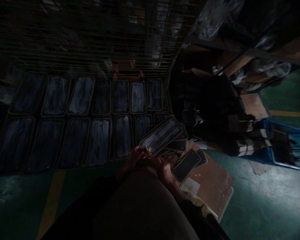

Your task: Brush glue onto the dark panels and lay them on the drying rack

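Note:
My left hand (137, 155) grips the near left corner of a dark rectangular panel (162, 134) with rounded corners and a pale rim. Whitish streaks run along the panel's face. My right hand (163, 169) is closed around a brush (149, 152) with an orange part and pale bristles, which rests at the panel's near end. Beneath the held panel, more dark panels (178, 145) lie fanned out. To the left, two rows of similar panels with white streaks, such as one panel (98, 141), lie side by side.
A wire mesh cage (90, 40) stands behind the rows. On my right, a brown board (212, 181) carries loose dark panels (186, 165). Farther right are a blue crate (268, 141) and shelving with clear plastic wrap (212, 20). The green floor (260, 203) has yellow lines.

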Available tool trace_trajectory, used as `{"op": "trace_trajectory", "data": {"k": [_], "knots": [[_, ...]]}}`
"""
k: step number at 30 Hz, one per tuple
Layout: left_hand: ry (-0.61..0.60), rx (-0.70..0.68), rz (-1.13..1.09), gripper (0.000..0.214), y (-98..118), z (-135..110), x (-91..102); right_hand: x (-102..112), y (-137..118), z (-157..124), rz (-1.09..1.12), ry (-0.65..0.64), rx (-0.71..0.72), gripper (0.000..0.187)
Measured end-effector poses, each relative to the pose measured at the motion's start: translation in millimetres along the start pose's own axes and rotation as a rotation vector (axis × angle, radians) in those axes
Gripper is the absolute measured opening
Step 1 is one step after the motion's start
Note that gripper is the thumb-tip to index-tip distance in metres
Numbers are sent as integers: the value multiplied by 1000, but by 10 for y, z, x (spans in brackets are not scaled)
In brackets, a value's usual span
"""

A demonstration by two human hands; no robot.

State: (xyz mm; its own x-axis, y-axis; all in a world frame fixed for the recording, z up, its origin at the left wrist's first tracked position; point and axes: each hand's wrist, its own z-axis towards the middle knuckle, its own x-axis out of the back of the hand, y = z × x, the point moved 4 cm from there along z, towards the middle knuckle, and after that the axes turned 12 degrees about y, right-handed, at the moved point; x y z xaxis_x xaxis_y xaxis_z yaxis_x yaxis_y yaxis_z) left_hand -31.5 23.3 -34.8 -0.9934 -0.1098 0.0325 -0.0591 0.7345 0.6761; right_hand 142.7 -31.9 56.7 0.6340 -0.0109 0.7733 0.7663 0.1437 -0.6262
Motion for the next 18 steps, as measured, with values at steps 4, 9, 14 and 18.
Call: {"op": "trace_trajectory", "data": {"k": [4, 9, 14, 18], "knots": [[-8, 2, -22, 17, -6, 7, -27, 80, -68, -144, 210, 10, -54, 45], [24, -33, 33, 14, -10, 14, -31, 142, 189, -190, 400, 109, -283, 24], [51, -83, 125, 8, 30, 18, -33, 343, 426, -86, 346, 254, -422, 25], [88, -83, 126, 10, 26, 45, -54, 503, 410, 0, 347, 341, -462, 29]]}}
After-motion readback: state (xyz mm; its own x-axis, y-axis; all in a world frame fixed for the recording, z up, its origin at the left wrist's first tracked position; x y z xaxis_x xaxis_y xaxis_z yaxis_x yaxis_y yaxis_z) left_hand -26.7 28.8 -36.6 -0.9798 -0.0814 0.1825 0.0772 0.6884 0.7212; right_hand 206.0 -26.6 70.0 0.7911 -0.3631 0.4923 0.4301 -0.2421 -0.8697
